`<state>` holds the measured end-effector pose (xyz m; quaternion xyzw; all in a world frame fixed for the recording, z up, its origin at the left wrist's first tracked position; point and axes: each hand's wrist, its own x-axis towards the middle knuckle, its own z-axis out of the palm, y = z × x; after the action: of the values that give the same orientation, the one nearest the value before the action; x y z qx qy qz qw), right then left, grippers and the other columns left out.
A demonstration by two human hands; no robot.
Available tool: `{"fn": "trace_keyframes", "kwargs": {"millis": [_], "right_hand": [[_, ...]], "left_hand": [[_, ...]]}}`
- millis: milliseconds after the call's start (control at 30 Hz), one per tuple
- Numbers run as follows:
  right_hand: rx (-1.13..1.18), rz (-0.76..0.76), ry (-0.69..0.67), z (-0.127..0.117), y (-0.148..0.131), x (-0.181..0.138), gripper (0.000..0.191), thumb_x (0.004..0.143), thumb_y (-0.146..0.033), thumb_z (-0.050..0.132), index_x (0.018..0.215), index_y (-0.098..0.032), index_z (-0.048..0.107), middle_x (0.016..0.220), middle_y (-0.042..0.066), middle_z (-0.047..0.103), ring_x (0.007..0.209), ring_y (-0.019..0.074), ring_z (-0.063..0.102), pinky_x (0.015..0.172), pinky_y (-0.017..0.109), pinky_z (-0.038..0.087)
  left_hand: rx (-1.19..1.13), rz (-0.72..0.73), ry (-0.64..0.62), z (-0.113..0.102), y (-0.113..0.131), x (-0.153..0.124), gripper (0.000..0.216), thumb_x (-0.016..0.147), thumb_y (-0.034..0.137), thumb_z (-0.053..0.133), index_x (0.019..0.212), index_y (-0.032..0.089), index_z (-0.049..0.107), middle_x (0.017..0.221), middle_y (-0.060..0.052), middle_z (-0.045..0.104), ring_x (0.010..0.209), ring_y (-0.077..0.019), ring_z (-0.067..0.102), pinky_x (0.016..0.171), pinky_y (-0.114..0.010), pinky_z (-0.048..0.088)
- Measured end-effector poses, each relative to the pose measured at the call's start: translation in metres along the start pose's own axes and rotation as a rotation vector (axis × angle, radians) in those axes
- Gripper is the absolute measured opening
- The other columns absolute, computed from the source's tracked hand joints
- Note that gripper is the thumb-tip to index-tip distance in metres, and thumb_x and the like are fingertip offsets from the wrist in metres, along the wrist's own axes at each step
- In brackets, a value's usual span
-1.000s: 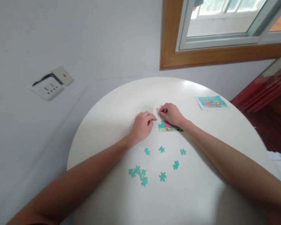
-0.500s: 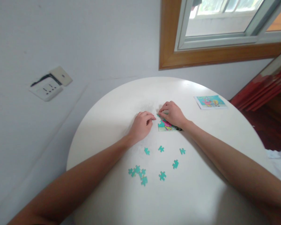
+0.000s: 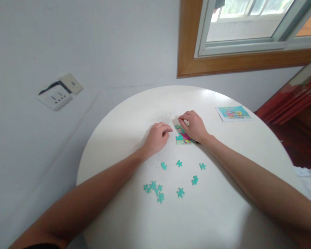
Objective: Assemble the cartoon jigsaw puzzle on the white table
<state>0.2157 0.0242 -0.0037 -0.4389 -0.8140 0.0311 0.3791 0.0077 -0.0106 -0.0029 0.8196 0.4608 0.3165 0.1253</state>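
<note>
A partly assembled jigsaw puzzle point(image 3: 180, 137) with teal, pink and yellow parts lies flat on the white table. My right hand point(image 3: 194, 126) is over its upper right part and hides much of it. Thumb and index fingertips of that hand come together just above the puzzle's upper left edge; anything between them is too small to make out. Left of the puzzle, my left hand point(image 3: 157, 136) rests on the table, fingers loosely curved, thumb and index apart, holding nothing. Loose teal puzzle pieces lie nearer me, among them one piece point(image 3: 180, 192) and a cluster point(image 3: 153, 185).
The round white table point(image 3: 114, 138) stands against a wall with a socket point(image 3: 55, 97) on the left and a wood-framed window point(image 3: 186, 65) above. A picture sheet point(image 3: 234, 113) with cartoon figures lies at the back right. Red curtain point(image 3: 295, 98) hangs at the right.
My right hand has risen slightly from the puzzle's upper left corner and shifted a little right, showing more of that corner. My left hand stays nearly still. The view has shifted slightly.
</note>
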Motion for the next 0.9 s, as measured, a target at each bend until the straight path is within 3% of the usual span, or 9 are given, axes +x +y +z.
{"fn": "trace_keyframes", "kwargs": {"millis": [133, 233, 400, 467, 600, 767, 900], "right_hand": [[0.034, -0.030, 0.024, -0.010, -0.009, 0.002, 0.020, 0.095, -0.022, 0.054, 0.091, -0.017, 0.073, 0.090, 0.010, 0.068, 0.090, 0.0249, 0.055, 0.084, 0.038, 0.044], [0.102, -0.098, 0.006, -0.026, -0.035, 0.002, 0.019, 0.095, -0.022, 0.054, 0.093, -0.017, 0.072, 0.090, 0.009, 0.068, 0.090, 0.0233, 0.055, 0.084, 0.037, 0.044], [0.262, -0.399, -0.390, -0.043, -0.103, -0.012, 0.023, 0.097, -0.013, 0.049, 0.092, -0.018, 0.071, 0.093, 0.007, 0.067, 0.093, 0.0193, 0.058, 0.084, 0.033, 0.044], [0.267, -0.459, -0.505, -0.044, -0.117, -0.021, 0.026, 0.095, -0.008, 0.048, 0.089, -0.017, 0.071, 0.091, 0.007, 0.067, 0.090, 0.0181, 0.059, 0.081, 0.032, 0.044], [0.209, -0.323, -0.512, -0.052, -0.103, -0.033, 0.025, 0.093, -0.006, 0.050, 0.089, -0.017, 0.072, 0.092, 0.007, 0.068, 0.086, 0.0175, 0.060, 0.077, 0.031, 0.045], [0.157, -0.055, -0.428, -0.090, -0.058, -0.047, 0.023, 0.094, -0.010, 0.052, 0.097, -0.020, 0.074, 0.093, 0.007, 0.072, 0.089, 0.0198, 0.064, 0.078, 0.032, 0.047], [0.122, 0.065, -0.478, -0.112, -0.044, -0.074, 0.020, 0.092, -0.012, 0.055, 0.093, -0.020, 0.072, 0.094, 0.007, 0.072, 0.084, 0.0190, 0.064, 0.074, 0.031, 0.048]], "left_hand": [[-0.019, -0.022, 0.000, -0.001, -0.002, 0.002, 0.030, 0.084, 0.000, 0.052, 0.091, 0.019, 0.073, 0.101, -0.003, 0.074, 0.100, -0.0187, 0.066, 0.100, -0.037, 0.048], [-0.050, -0.034, 0.004, -0.002, -0.003, 0.004, 0.030, 0.083, 0.000, 0.050, 0.091, 0.018, 0.074, 0.100, -0.003, 0.075, 0.099, -0.0187, 0.066, 0.099, -0.036, 0.048], [-0.106, -0.092, -0.047, -0.005, -0.005, 0.006, 0.023, 0.081, 0.004, 0.055, 0.085, 0.017, 0.073, 0.094, -0.004, 0.074, 0.092, -0.0187, 0.067, 0.089, -0.031, 0.053], [-0.120, -0.120, -0.041, -0.005, -0.006, 0.006, 0.026, 0.082, 0.003, 0.052, 0.086, 0.017, 0.074, 0.095, -0.003, 0.075, 0.093, -0.0177, 0.068, 0.091, -0.031, 0.053], [-0.113, -0.108, -0.014, -0.003, -0.004, 0.006, 0.030, 0.083, 0.000, 0.051, 0.088, 0.017, 0.075, 0.098, -0.003, 0.076, 0.097, -0.0173, 0.067, 0.097, -0.033, 0.051], [-0.088, -0.109, -0.024, -0.002, -0.003, 0.006, 0.031, 0.084, 0.000, 0.050, 0.090, 0.018, 0.075, 0.100, -0.003, 0.076, 0.097, -0.0174, 0.067, 0.097, -0.034, 0.051], [-0.073, -0.088, -0.029, -0.001, -0.005, 0.006, 0.030, 0.085, 0.001, 0.051, 0.090, 0.018, 0.075, 0.099, -0.003, 0.076, 0.097, -0.0184, 0.067, 0.097, -0.035, 0.051]]}}
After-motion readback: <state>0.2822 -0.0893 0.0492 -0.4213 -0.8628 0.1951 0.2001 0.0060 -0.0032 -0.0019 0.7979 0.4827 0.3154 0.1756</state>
